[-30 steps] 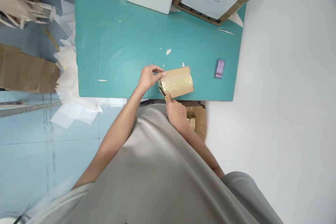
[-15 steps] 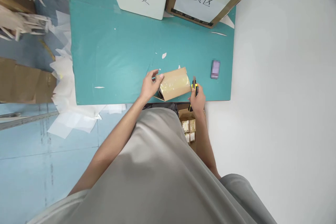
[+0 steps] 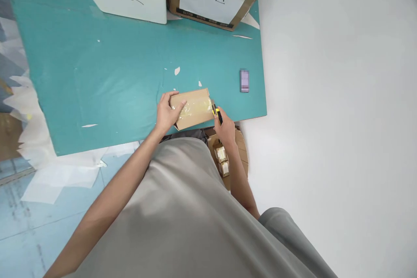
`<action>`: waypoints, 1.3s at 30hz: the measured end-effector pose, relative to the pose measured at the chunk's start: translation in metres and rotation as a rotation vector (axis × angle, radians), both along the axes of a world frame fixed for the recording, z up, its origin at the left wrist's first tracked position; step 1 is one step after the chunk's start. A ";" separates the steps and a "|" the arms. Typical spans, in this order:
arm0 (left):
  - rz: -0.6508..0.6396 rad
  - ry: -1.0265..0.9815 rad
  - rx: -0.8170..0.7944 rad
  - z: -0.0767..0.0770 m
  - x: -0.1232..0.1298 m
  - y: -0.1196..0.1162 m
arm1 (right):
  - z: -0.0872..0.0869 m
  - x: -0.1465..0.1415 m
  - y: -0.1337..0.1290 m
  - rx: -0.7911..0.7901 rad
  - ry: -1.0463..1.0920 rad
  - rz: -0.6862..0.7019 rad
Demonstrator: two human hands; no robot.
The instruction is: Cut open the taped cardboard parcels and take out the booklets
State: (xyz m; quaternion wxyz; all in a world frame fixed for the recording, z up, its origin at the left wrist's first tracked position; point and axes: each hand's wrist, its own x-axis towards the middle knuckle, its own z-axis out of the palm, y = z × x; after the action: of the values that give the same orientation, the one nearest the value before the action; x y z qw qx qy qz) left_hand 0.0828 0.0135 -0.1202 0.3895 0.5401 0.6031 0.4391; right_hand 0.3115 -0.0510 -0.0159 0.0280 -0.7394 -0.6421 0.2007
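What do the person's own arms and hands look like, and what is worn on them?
The left hand and right hand are bare: no glove, ring or watch can be seen. The forearms are uncovered too. A plain grey sleeve shows on the right, matching the loose grey top, without visible markings.

Both forearms reach forward, bare. Left hand (image 3: 168, 112) spread, thumb out to the right, fingers bent. Right hand (image 3: 225, 129) closed in a grip, fingers pointing forward-left, forearm angled inward.
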 end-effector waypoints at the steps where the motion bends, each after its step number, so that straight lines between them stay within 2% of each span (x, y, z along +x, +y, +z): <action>1: -0.001 -0.002 0.000 -0.001 -0.001 0.000 | 0.001 0.000 0.002 -0.002 -0.007 0.019; 9: 0.004 -0.005 -0.012 -0.005 -0.004 0.001 | 0.013 -0.007 0.014 -0.135 -0.151 0.064; 16: 0.010 -0.014 -0.024 -0.007 -0.004 -0.001 | 0.020 -0.007 0.010 -0.152 -0.116 0.019; 20: 0.008 0.003 -0.040 -0.004 -0.004 -0.003 | 0.031 -0.009 0.009 -0.185 -0.119 0.005; 24: 0.010 0.006 -0.061 -0.004 -0.004 -0.005 | 0.042 -0.017 0.022 -0.290 -0.199 0.031; 28: 0.028 -0.003 -0.082 -0.001 -0.003 -0.007 | 0.032 -0.019 0.043 -0.350 -0.253 0.078; 30: 0.058 0.019 -0.094 0.002 -0.004 -0.006 | 0.023 -0.012 0.042 -0.433 -0.241 0.120; 33: 0.114 0.089 -0.111 0.006 -0.006 0.001 | 0.016 0.008 0.021 -0.556 -0.178 0.173; 36: 0.109 0.127 -0.141 0.008 -0.010 0.010 | 0.021 0.035 -0.003 -0.575 -0.143 0.081; 39: 0.095 0.152 -0.175 0.009 -0.012 0.012 | 0.029 0.054 -0.003 -0.510 -0.082 0.033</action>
State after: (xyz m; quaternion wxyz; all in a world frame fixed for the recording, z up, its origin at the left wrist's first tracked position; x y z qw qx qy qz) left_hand 0.0706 0.0258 -0.1113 0.3672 0.5067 0.6916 0.3607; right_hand 0.3656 -0.0541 0.0126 -0.1889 -0.7194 -0.5833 0.3264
